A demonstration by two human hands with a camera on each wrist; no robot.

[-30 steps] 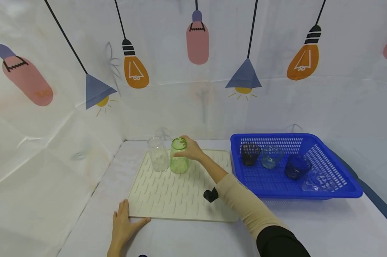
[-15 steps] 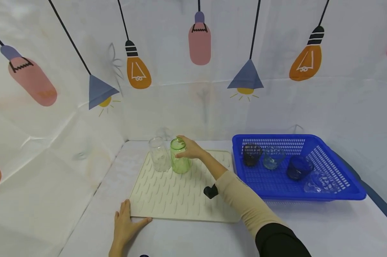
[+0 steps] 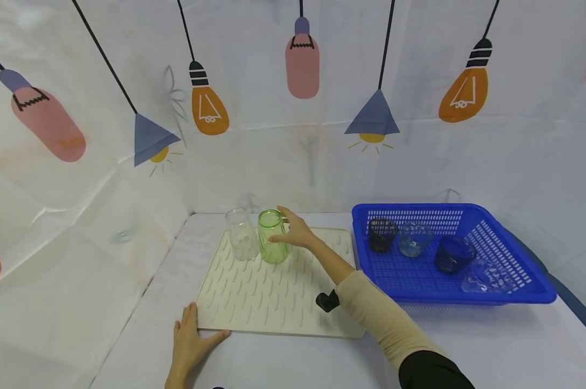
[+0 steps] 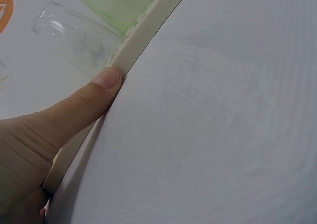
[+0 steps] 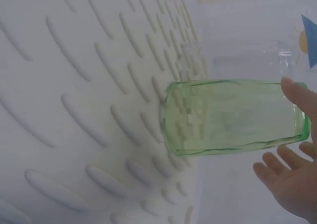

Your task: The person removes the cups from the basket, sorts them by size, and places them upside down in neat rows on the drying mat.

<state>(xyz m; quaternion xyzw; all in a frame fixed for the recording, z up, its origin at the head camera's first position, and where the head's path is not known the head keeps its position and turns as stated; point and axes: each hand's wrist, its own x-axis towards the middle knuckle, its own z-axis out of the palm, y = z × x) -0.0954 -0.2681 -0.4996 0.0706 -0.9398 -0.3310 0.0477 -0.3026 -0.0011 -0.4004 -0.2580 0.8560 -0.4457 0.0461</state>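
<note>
A green glass (image 3: 273, 240) stands upright on a cream ridged mat (image 3: 278, 302), beside a clear glass (image 3: 241, 237) at the mat's back left. My right hand (image 3: 295, 232) is at the green glass's right side, fingers and thumb spread apart. In the right wrist view the thumb overlaps the green glass (image 5: 233, 117) near its rim, and the other fingers hang beside it; contact is hard to tell. My left hand (image 3: 191, 343) rests at the mat's front left corner, fingers straight, with the thumb (image 4: 84, 105) along the front edge.
A blue plastic basket (image 3: 468, 297) stands to the right of the mat. Inside are a dark glass (image 3: 381, 235), a light blue glass (image 3: 413, 240), a navy glass (image 3: 452, 254) and a clear glass (image 3: 485, 276). A lamp-patterned sheet (image 3: 273, 167) hangs behind the table.
The right hand's fingers have loosened from around the green glass, and the hand has shifted slightly right. The glass stays in place. My left hand keeps its position at the mat corner.
</note>
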